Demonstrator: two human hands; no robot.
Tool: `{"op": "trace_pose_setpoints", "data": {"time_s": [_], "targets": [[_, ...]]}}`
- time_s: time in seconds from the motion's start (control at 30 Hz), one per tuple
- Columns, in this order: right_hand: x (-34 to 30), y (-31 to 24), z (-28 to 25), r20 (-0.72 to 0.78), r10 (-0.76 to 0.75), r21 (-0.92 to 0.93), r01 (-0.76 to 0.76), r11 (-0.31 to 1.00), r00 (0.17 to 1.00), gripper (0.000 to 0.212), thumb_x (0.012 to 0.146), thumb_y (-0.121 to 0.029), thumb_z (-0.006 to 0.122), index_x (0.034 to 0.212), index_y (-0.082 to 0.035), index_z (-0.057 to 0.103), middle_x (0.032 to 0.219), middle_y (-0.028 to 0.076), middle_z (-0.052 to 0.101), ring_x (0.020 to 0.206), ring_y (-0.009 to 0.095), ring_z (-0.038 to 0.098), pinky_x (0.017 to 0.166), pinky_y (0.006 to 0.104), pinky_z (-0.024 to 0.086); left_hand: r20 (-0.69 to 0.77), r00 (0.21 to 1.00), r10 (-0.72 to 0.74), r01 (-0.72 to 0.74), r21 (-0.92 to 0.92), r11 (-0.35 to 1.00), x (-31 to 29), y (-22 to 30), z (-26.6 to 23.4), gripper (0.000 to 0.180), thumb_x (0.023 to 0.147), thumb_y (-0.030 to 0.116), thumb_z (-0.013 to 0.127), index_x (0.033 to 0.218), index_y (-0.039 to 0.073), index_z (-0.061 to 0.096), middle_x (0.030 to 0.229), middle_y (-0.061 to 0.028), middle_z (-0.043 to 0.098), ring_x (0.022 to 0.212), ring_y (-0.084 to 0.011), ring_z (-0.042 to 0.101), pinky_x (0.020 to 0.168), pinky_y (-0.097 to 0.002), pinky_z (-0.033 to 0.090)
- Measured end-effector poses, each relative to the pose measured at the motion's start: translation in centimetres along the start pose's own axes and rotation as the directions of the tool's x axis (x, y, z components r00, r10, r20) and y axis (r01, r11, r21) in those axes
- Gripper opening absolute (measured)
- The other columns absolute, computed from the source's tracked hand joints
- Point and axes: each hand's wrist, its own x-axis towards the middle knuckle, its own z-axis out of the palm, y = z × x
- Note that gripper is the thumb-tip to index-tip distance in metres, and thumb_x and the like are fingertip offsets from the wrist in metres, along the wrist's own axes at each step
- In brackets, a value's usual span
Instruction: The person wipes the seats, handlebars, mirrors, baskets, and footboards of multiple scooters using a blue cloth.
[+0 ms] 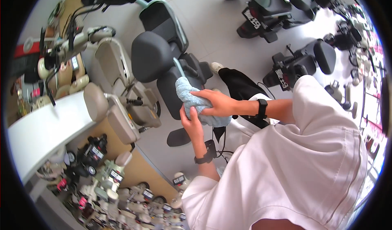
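A light blue cloth (185, 92) is bunched between both my hands, just in front of the black seat (152, 55) of a dark scooter. My right hand (217, 102) lies over the top of the cloth with its fingers closed on it; a black watch sits on that wrist. From below, my left hand (192, 124) grips the cloth's underside, and that wrist wears a black band. The cloth's upper end touches the scooter's padded part (171, 89) under the seat. My white shirt fills the lower right.
A beige scooter (118, 87) stands close on the left beside a white curved panel (45, 128). Several dark scooters (302, 62) are parked on the grey tiled floor (220, 34) at the upper right. A row of scooters (122, 189) shows at the lower left.
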Motion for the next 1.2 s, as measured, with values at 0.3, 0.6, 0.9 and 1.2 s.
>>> {"op": "trace_pose_setpoints", "data": {"time_s": [0.3, 0.6, 0.9, 1.2], "targets": [[-9.9, 3.1, -3.4, -0.446, 0.108, 0.116, -0.062, 0.991, 0.888, 0.075, 0.081, -0.022, 0.07, 0.147, -0.009, 0.038, 0.129, 0.021, 0.053, 0.118, 0.036, 0.054, 0.1, 0.0401, 0.044, 0.495, 0.869, 0.003, -0.104, 0.178, 0.979, -0.1, 1.1, 7.9, 0.049, 0.095, 0.028, 0.061, 0.131, -0.004, 0.051, 0.122, -0.0138, 0.059, 0.108, -0.0205, 0.056, 0.094, -0.0336, 0.045], [-21.8, 4.2, -9.2, -0.75, 0.132, 0.033, -0.163, 0.986, 0.648, 0.075, 0.08, -0.016, 0.075, 0.146, -0.018, 0.04, 0.123, 0.019, 0.054, 0.111, 0.035, 0.057, 0.093, 0.0402, 0.048, 0.798, 0.577, 0.175, -0.413, 0.1, 0.905, -3.8, 3.0, 19.8, 0.055, 0.09, 0.027, 0.07, 0.132, -0.003, 0.051, 0.128, -0.0138, 0.056, 0.115, -0.0212, 0.053, 0.1, -0.0339, 0.041], [-33.9, 11.0, -19.9, -0.685, -0.261, -0.663, -0.433, 0.611, 0.681, 0.088, 0.066, -0.022, 0.087, 0.142, -0.028, 0.044, 0.125, 0.01, 0.055, 0.11, 0.026, 0.056, 0.085, 0.0347, 0.052, 0.789, 0.556, 0.261, -0.541, 0.105, 0.834, -12.7, 0.5, 33.3, 0.054, 0.084, 0.019, 0.075, 0.128, -0.003, 0.054, 0.126, -0.0175, 0.058, 0.113, -0.0278, 0.057, 0.099, -0.0377, 0.043], [-36.5, 27.8, -25.7, -0.536, 0.265, -0.129, -0.387, 0.913, 0.802, 0.089, 0.084, -0.06, 0.063, 0.154, -0.02, 0.025, 0.151, 0.026, 0.032, 0.138, 0.042, 0.036, 0.114, 0.0496, 0.029, 0.494, 0.869, 0.004, -0.151, 0.257, 0.954, -16.6, -13.8, 43.4, 0.065, 0.091, 0.019, 0.067, 0.146, 0.005, 0.036, 0.149, -0.0157, 0.039, 0.136, -0.0364, 0.039, 0.113, -0.0416, 0.029]]}}
